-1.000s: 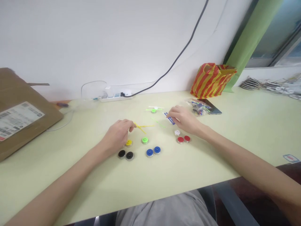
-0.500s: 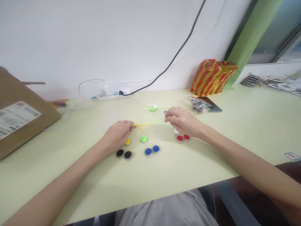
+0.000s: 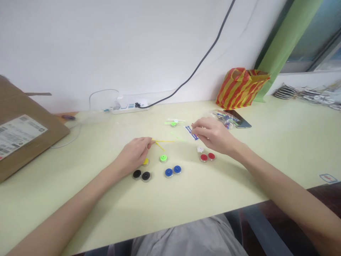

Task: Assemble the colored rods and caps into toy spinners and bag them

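My left hand [image 3: 137, 153] is closed, its fingertips pinching the end of thin yellow sticks [image 3: 163, 141] above the table. Partly under that hand sits a yellow-topped disc [image 3: 145, 161]. My right hand [image 3: 213, 133] is closed beside blue arrow-shaped pieces [image 3: 189, 131] on a white backing; its fingertips hide whatever they hold. Clear-based discs lie nearby: two black [image 3: 146, 176], a green [image 3: 163, 158], two blue [image 3: 168, 172], two red [image 3: 204, 157] and a white one [image 3: 200, 149]. Pale green sticks [image 3: 176, 136] lie between my hands.
Farther back rest another green disc [image 3: 173, 124] with sticks over it, a clear bag of small parts [image 3: 226, 118] and a dark tablet [image 3: 241, 120]. A striped bag [image 3: 241, 89], a power strip [image 3: 130, 108] and a cardboard box [image 3: 23, 124] stand around the table.
My right hand has shifted slightly right and nearer to me, uncovering more of the blue arrow-shaped pieces and the white disc. My left hand has stayed at the yellow sticks.
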The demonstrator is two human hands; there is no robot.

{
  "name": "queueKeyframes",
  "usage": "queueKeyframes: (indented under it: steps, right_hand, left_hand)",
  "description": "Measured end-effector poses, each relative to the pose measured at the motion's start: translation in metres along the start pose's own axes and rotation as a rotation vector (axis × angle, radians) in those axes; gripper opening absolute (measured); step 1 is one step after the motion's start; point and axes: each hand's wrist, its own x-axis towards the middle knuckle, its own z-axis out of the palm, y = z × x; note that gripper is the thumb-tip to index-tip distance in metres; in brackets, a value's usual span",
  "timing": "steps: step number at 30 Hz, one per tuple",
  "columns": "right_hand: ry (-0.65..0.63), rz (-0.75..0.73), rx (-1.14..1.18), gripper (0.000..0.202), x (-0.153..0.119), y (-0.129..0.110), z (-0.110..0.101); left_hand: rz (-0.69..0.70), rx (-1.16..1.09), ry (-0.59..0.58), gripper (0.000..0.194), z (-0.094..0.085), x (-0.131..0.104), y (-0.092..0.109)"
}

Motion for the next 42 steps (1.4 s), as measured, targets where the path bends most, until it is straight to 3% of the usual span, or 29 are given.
queueKeyframes:
  steps: [13, 22, 31, 42]
  right_hand:
    - [-0.041, 0.099, 0.037, 0.026, 0.0, 0.013, 0.014]
    - [-0.143, 0.142, 0.052, 0.028, -0.01, 0.018, 0.012]
    - [-0.297, 0.158, 0.078, 0.028, -0.008, 0.012, 0.011]
    - [-0.4, 0.213, 0.099, 0.033, -0.006, 0.007, 0.002]
  left_hand:
    - [0.051, -0.022, -0.014, 0.027, -0.002, 0.0, -0.007]
    - [0.072, -0.011, -0.049, 0.025, 0.002, 0.001, -0.014]
    - [0.122, 0.145, -0.111, 0.048, 0.0, -0.002, -0.003]
    - [0.152, 0.213, -0.124, 0.052, 0.001, -0.004, -0.005]
